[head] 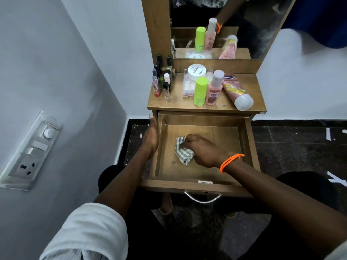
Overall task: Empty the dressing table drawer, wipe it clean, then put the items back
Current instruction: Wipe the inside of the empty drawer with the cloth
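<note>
Wiping is the step in hand: the right hand (pixel 201 150) sits low inside the open drawer (pixel 246 139), its fingers (pixel 189 139) curled tight and pinching a bunched checked cloth (pixel 183 153) against the wooden floor of the drawer, a little left of its middle. The cloth lies directly under and to the left of those fingers, touching them, so the coming stroke depends on the bare drawer floor that stretches away to the right and toward the top of the frame. The cloth is crumpled, with a loose long axis running from the upper left to the lower right of its patch; it points nowhere in particular. The left hand (pixel 151 136) rests flat along the outside of the drawer's left wall, fingers straight and close together, apparently steadying it. The right hand is the nearer one to the cloth.

The drawer holds nothing but the cloth, its front with the metal handle (pixel 202 198) toward the bottom of the frame. The items wait on the tabletop (pixel 169 106) above: a cluster of small dark bottles (pixel 163 79) at its left, a white jar (pixel 197 71), a green bottle (pixel 200 91), a pink bottle (pixel 214 89), and a pink tube (pixel 237 91) lying on its side, cap toward the lower right. By my judgement the task is about midway.
</note>
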Motion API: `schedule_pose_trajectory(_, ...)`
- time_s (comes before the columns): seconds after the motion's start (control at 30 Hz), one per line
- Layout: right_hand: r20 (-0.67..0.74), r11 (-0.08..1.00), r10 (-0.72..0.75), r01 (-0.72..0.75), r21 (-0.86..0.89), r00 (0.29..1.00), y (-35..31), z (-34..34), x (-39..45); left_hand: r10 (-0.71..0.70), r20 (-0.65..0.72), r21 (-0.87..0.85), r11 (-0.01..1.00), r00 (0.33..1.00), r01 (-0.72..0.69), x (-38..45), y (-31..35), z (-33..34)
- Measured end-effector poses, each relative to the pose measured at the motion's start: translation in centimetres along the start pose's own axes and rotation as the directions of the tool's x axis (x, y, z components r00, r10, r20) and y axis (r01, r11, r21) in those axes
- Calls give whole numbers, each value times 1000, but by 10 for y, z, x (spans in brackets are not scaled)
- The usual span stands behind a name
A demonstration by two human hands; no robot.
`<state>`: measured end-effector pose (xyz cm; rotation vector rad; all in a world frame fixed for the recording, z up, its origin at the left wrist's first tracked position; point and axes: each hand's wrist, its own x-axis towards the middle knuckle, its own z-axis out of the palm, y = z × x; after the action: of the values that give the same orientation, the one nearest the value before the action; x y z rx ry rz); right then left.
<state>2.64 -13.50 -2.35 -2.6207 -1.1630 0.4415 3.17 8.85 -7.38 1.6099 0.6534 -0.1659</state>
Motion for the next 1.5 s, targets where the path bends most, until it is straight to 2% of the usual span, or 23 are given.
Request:
schedule_pose_trajectory(0.07,7,994,-37,36,103,999,-11,3,3,-10,-9,-4,1000,1000,10,4,-3,-2)
schedule_pose_trajectory(0.13,96,982,-117,100,160,989,-29,6,13,-15,-14,-2,1000,1000,15,4,-4,-2)
schedule_pose_trajectory(0.2,174,976,-171,143,165,970,-45,15,25,-12,-15,8,1000,1000,12,-6,4,1)
schedule_pose_trajectory(0.33,316,979,-165,115,170,934,-53,19,31,3,-29,36,999,1000,-2,-15,10,1)
schedule_pose_trajectory(0.43,396,981,-177,130,144,901,-50,18,22,20,-11,27,999,1000,-20,-16,10,2)
schedule_pose_trajectory(0.5,443,992,-108,71,100,890,-36,14,15,8,-31,30,1000,999,-7,-15,11,2)
schedule_pose_trajectory(0.57,490,998,-56,53,19,870,-18,2,5,-16,-34,22,1000,999,17,-8,5,0)
schedule_pose_trajectory(0.67,601,987,19,80,-138,799,11,-25,-12,-15,-10,27,1000,1000,15,1,-2,-2)
schedule_pose_trajectory(0.73,558,987,81,9,-158,826,38,-41,-21,7,-1,30,1000,1000,-7,-12,8,0)
schedule_pose_trajectory(0.83,248,989,147,-137,-54,958,73,-48,-25,25,16,39,999,1000,-26,-16,10,-1)
schedule_pose_trajectory(0.9,175,984,175,-177,-4,969,71,-45,-25,12,1,52,999,1000,-12,-11,6,-2)
schedule_pose_trajectory(0.97,192,991,132,-132,-16,972,50,-39,-23,16,1,61,998,1000,-16,-6,2,-3)
schedule_pose_trajectory(1.03,211,998,20,-31,49,977,29,-29,-23,10,-5,70,997,1000,-9,-10,5,-2)
schedule_pose_trajectory(1.13,372,996,-75,49,78,925,9,-14,-30,17,-10,60,998,1000,-16,-16,10,-1)
schedule_pose_trajectory(1.27,551,998,19,19,-64,835,14,-25,-41,6,-20,64,998,1000,-4,-8,5,-3)
schedule_pose_trajectory(1.4,629,957,219,-39,-287,746,42,-44,-50,-1,-27,72,997,1000,3,-4,2,-4)
schedule_pose_trajectory(1.43,615,950,248,-65,-304,749,48,-48,-50,-1,-27,62,998,1000,3,-1,0,-4)
schedule_pose_trajectory(1.5,514,948,280,-152,-279,811,57,-54,-48,-16,-37,57,998,999,18,-3,1,-4)
